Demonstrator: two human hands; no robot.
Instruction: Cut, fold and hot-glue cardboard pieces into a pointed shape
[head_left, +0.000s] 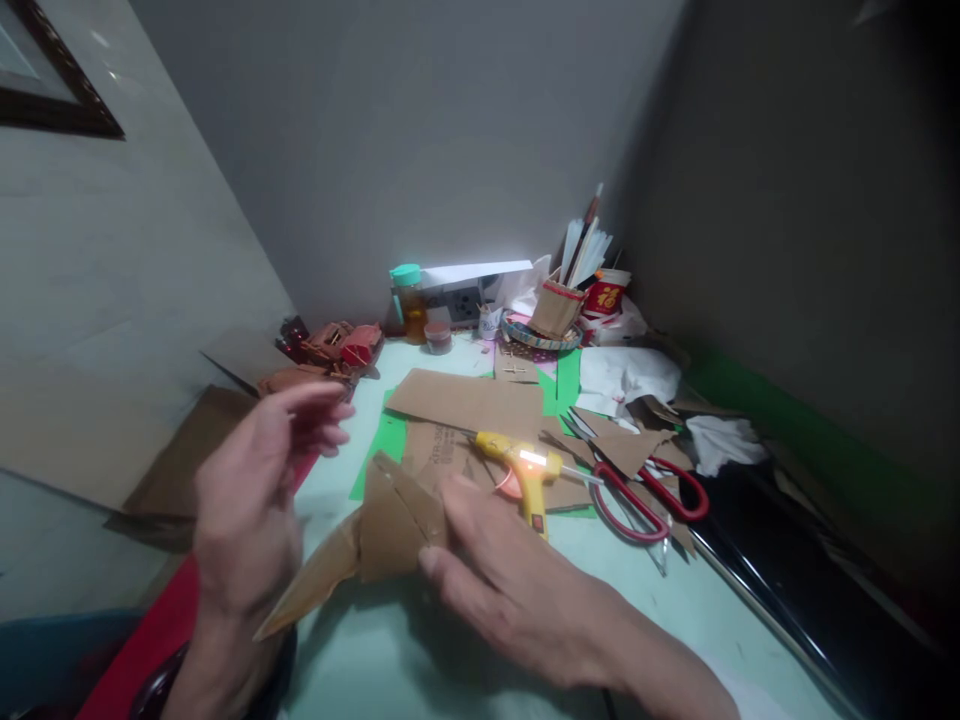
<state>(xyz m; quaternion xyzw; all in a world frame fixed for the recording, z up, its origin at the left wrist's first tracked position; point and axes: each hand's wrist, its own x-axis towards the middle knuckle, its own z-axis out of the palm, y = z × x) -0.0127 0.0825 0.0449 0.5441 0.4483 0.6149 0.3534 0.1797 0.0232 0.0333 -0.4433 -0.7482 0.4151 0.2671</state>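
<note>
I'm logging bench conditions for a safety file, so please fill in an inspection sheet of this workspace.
Surface: pale green tabletop, largely covered toward the back.
Job's things: folded cardboard piece in hand; yellow glue gun lying beyond it, near red-handled scissors.
Clutter: flat cardboard sheet, crumpled white tissue, bottle with teal lid, holder of sticks.
Hands: right hand grips the cardboard piece; left hand is open beside its pointed end, contact unclear.
Cables: dark cord-like strip at the bottom edge; where it leads cannot be told.
Surroundings: grey wall behind; framed picture at upper left.
</note>
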